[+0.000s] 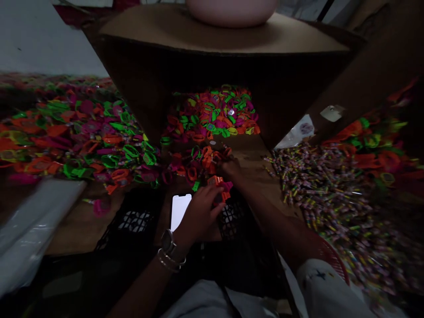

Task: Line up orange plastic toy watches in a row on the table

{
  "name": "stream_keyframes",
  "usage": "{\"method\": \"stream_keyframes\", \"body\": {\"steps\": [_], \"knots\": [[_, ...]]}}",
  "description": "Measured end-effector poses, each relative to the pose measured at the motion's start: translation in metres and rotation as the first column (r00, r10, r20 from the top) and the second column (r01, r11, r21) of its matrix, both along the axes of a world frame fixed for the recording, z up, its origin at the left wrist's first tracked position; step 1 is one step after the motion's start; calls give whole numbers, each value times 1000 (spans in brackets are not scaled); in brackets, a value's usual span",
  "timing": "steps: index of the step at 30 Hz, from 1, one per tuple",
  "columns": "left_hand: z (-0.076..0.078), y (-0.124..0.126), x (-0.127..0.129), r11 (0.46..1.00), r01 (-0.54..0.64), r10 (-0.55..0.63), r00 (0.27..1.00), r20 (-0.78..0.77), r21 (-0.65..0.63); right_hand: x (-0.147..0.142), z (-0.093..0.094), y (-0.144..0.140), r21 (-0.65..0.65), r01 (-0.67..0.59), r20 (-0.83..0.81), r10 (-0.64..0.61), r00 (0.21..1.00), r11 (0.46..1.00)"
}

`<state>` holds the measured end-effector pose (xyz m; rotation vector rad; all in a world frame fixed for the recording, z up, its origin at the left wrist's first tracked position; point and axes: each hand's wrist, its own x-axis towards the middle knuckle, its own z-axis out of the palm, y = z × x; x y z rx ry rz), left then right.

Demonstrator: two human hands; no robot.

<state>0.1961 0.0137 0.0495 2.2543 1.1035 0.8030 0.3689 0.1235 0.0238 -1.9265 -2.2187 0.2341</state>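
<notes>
Left hand (pixel 202 204) curls around orange watches (pixel 217 181); right hand (pixel 232 168) touches nearby watches (pixel 208 160).

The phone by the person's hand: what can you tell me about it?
The phone has rounded top corners, a dark edge and a lit, nearly white screen with a dark notch at its top; I can make out no writing. Its screen faces the camera, just nearer the person than the bright toys. The left hand hides its lower right part; whether they touch, I cannot tell.
</notes>
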Motion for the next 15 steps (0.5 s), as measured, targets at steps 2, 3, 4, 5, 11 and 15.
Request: {"method": "stream_keyframes", "body": {"steps": [2, 3, 4, 5, 11, 15], "knots": [[1, 0, 1, 1000, 6, -6, 1000, -8, 1, 0, 6, -3, -11, 32, 25, -32, 999, 999], [1, 0, 1, 1000, 8, -8, 1000, -13, 3, 3, 9, -7, -12, 53, 23, -53, 998, 998], [1, 0, 1, 1000, 10, -10, 1000, -18, 5, 9, 13, -11, -5, 77, -8, -77, 997, 997], [1, 0, 1, 1000, 11, -10, 1000, -22, 8, 15, 17, -18, 10, 101, -68, -100, 993, 995], [1, 3, -1, 1000, 13, -13, 999, -39, 3, 47, 17, -93, -4, 122, -332, -117, 936, 992], [-2, 5, -2, 999, 25, -24, 1000, -10, 34, 45, 6, -141, -45, -77, -499, 44, 866, 996]]}}
